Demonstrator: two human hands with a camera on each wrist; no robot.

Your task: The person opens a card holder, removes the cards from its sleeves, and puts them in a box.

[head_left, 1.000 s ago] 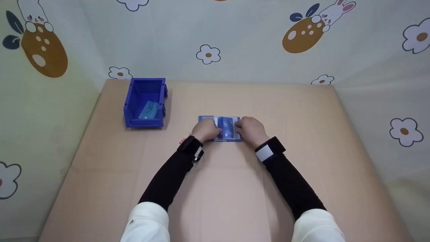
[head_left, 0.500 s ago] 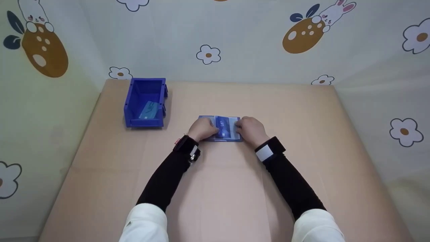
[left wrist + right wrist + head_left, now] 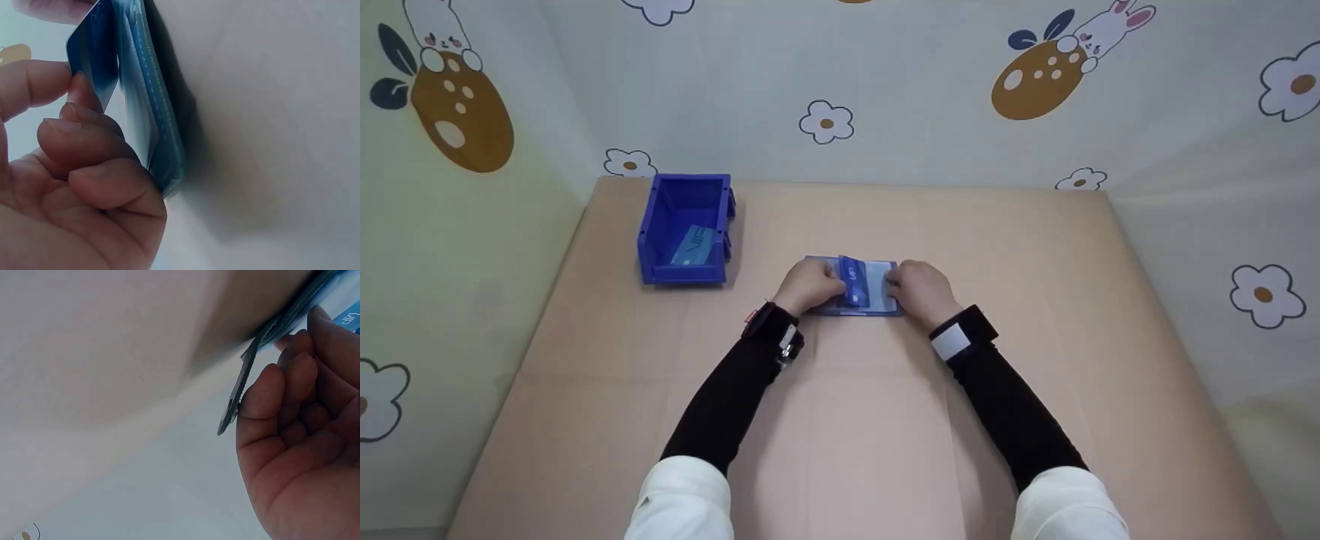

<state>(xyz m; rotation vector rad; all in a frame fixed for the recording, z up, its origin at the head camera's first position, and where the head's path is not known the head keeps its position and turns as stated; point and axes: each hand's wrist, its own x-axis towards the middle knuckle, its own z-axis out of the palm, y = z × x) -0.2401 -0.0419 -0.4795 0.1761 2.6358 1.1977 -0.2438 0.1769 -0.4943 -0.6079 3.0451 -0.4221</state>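
Observation:
An open blue card holder [image 3: 879,289] with pale clear pockets lies mid-table in the head view. My left hand [image 3: 808,286] pinches a blue card [image 3: 854,282] between thumb and forefinger, and the card stands tilted up over the left half of the holder. The left wrist view shows the card [image 3: 94,50] beside the holder's stitched edge [image 3: 157,107]. My right hand [image 3: 924,291] grips the holder's right edge. In the right wrist view, a strap with a metal snap [image 3: 233,410] sticks out by the curled fingers of that hand.
A blue plastic bin [image 3: 688,274] stands at the table's back left, with a teal VIP card [image 3: 694,246] inside. The cardboard-coloured table [image 3: 877,420] meets patterned cloth walls [image 3: 915,112] at its back and sides.
My left hand has drawn left with the blue card, which has tipped up more steeply and uncovered more of the holder's right pocket. My right hand has stayed in place.

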